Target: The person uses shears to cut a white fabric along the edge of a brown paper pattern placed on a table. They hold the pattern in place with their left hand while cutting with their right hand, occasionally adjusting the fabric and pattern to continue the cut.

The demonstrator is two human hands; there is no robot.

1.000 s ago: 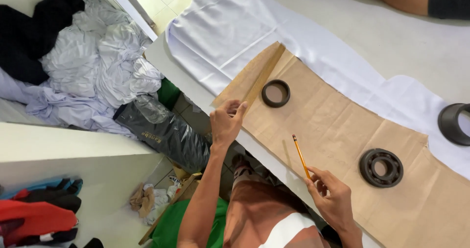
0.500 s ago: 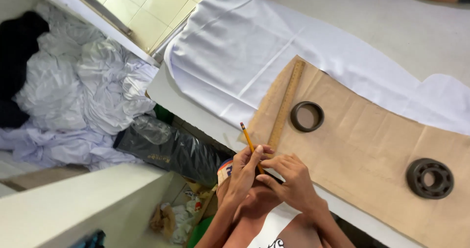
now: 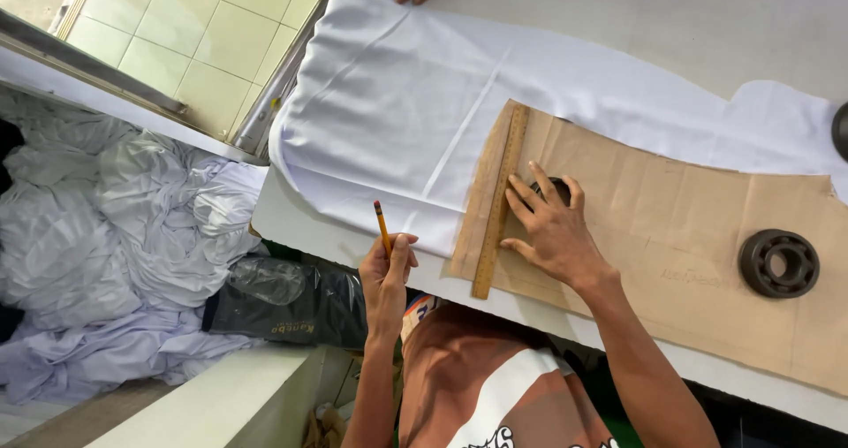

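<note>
Left grip (image 3: 385, 276) pinches pencil (image 3: 382, 227); right hand (image 3: 549, 227) presses ruler (image 3: 500, 201), covering ring (image 3: 555, 186).

Single head view, looking steeply down, close over table edge (image 3: 565, 320).

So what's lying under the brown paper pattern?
White fabric spreads out from under the brown paper pattern along its far and left edges. How far it reaches beneath is hidden by the paper.
</note>
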